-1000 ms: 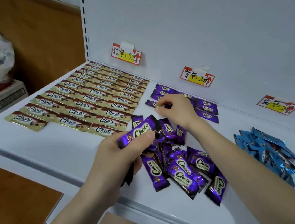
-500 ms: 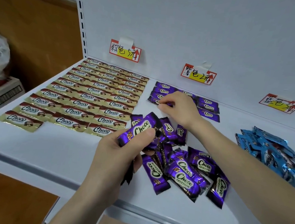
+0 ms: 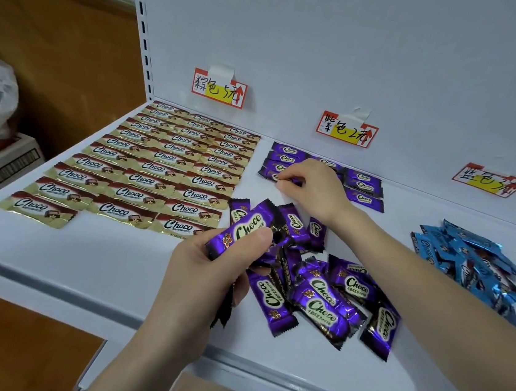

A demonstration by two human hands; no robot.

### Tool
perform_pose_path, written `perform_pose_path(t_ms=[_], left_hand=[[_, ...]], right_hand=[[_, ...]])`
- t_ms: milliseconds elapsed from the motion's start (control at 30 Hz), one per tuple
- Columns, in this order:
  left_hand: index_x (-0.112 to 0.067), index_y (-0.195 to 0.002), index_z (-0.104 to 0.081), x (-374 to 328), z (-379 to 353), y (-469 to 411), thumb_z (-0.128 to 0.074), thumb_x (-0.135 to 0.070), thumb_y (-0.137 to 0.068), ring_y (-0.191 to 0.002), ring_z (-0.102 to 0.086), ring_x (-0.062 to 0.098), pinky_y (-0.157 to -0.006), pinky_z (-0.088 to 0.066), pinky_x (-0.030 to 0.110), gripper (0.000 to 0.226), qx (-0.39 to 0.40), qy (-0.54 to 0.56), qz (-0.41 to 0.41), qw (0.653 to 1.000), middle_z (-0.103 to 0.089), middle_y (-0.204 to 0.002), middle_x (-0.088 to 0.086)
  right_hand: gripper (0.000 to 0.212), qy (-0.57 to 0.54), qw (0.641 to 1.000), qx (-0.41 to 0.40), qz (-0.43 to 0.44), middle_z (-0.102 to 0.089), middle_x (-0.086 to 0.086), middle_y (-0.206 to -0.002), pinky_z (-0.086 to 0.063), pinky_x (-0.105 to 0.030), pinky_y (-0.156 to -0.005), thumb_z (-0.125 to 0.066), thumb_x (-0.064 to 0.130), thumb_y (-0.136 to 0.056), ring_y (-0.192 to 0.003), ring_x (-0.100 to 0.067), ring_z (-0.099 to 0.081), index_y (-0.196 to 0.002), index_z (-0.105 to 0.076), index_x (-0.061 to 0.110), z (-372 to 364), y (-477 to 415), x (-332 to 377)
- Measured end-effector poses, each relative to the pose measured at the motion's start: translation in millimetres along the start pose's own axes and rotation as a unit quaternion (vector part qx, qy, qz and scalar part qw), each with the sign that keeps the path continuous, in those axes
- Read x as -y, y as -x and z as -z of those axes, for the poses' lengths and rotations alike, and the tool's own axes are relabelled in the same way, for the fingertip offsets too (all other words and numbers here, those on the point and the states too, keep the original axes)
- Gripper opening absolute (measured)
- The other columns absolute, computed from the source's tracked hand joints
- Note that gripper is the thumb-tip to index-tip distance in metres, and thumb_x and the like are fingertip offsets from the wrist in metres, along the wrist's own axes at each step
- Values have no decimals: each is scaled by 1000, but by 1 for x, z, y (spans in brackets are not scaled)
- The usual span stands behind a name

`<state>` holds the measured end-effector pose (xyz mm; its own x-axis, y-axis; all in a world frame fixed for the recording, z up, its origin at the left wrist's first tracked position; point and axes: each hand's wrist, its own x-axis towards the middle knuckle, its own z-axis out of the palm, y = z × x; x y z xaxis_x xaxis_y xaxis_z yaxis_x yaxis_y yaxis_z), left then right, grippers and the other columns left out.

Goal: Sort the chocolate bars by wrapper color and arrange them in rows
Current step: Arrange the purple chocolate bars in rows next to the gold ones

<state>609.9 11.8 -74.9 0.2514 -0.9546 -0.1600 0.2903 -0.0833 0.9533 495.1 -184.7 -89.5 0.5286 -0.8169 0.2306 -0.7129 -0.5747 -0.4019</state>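
Right hand [image 3: 312,185] pinches purple bar [image 3: 267,173], hiding rows [image 3: 362,186] — gold rows [image 3: 163,165], blue heap [image 3: 473,268] flank.

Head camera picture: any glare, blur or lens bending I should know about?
Head view: soft, even light with only faint shadows on the white shelf; bright glints on the foil of the loose purple bars and the blue pile; wide-angle lens tilts the slotted upright; the left hand and right hand look sharp.
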Motion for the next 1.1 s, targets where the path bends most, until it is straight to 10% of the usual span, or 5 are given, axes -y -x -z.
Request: perform_pose_path(t_ms=[433,1100], left_hand=[[-17,-50,-59,4,3,19,-71,-49,-45,-36,-35,13,-37,-30,17,34,7,4,-1,1000,-44,-44,8],[5,-69,-56,-1,-5,24,-69,-37,-65,-37,-33,14,-37,-28,17,45,-34,3,2,999,-40,-44,12]], right_hand=[[22,-3,978,97,183,-67,-12,-101,-30,-19,-82,-60,16,-85,-98,-21,-56,-102,-70,5,1,42,43],[30,-50,986,156,-8,-54,7,-94,-43,-20,-77,-69,23,-77,-88,-9,-50,-104,-58,16,27,56,45]])
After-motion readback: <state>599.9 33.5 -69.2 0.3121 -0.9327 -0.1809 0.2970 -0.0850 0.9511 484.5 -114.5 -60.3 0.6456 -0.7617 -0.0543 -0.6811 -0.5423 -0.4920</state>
